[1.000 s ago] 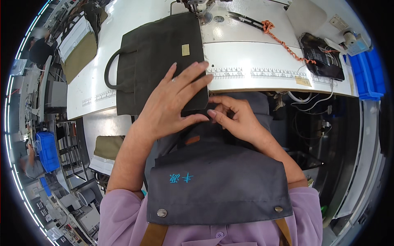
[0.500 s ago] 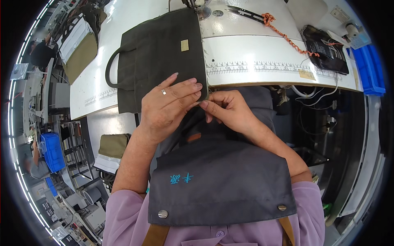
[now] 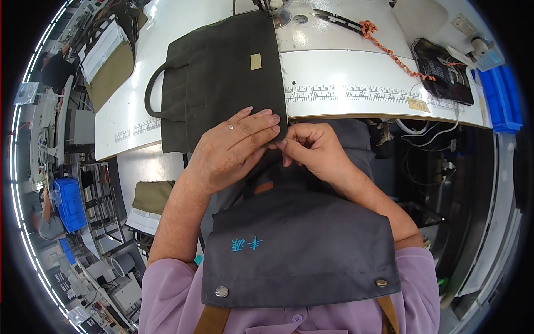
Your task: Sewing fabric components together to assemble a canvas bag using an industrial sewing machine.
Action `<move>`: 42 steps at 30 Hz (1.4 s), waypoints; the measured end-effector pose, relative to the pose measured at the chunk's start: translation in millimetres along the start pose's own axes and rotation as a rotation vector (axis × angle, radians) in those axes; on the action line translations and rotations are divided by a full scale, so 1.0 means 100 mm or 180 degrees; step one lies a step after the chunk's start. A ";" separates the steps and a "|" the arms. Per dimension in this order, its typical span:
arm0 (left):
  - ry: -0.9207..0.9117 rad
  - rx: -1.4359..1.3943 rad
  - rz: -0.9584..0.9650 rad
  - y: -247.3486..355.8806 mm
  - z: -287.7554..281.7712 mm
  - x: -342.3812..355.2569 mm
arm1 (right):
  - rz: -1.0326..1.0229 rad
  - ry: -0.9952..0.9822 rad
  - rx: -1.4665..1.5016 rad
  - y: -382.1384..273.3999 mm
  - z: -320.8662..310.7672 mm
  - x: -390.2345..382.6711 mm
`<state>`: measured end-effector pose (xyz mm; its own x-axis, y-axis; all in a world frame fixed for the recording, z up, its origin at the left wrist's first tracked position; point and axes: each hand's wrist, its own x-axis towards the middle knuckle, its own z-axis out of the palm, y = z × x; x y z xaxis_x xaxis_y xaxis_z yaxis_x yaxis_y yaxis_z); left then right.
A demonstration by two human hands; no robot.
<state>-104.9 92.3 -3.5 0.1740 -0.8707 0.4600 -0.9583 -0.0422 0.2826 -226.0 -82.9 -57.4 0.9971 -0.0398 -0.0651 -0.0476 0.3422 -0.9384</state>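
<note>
A dark olive fabric bag [image 3: 217,72] with a loop handle and a small beige tag lies on the white sewing table [image 3: 345,72], its near edge reaching past the table front. My left hand [image 3: 233,145] rests on the bag's lower right corner, fingers together on top, thumb low at the edge. My right hand [image 3: 314,147] pinches that same corner between thumb and index finger, beside my left fingertips. The exact spot under the fingertips is partly hidden. The sewing machine [image 3: 275,11] stands at the bag's far edge.
Scissors [image 3: 339,21] with an orange coiled cord and a black package [image 3: 434,67] sit at right, beside a blue bin [image 3: 498,100]. Fabric pieces [image 3: 111,67] lie at upper left, more [image 3: 150,197] lower down. A co-worker [image 3: 44,217] is at the far left.
My left fingers have drawn together and toward the near corner, the thumb tucking in. My right hand has risen slightly and closed on the corner. The bag's corner shifted slightly.
</note>
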 end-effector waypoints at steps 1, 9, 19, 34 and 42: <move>0.0047 0.0085 0.0087 -0.02 0.02 -0.01 | 0.0064 0.0011 -0.0082 -0.02 0.00 0.00; 0.0458 -0.0183 -0.0158 -0.03 0.10 -0.05 | -0.1431 0.0444 -0.3168 -0.27 -0.07 -0.16; 0.0674 -0.0522 -0.0523 0.01 0.08 -0.02 | -0.2864 0.0585 -0.4156 -0.48 -0.09 0.06; -0.0569 -0.0340 -0.0398 -0.41 -0.18 0.48 | -0.3170 -0.0144 -0.4433 -0.65 -0.15 0.18; -0.0657 0.0053 -0.0407 -0.57 -0.05 0.54 | -0.3003 -0.0325 -0.4533 -0.73 -0.14 0.20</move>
<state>-39.8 49.7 9.4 0.2459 -0.9393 0.2393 -0.9353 -0.1652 0.3128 -203.4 -122.0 4.6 0.7056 0.3532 0.6143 0.5603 -0.8088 -0.1784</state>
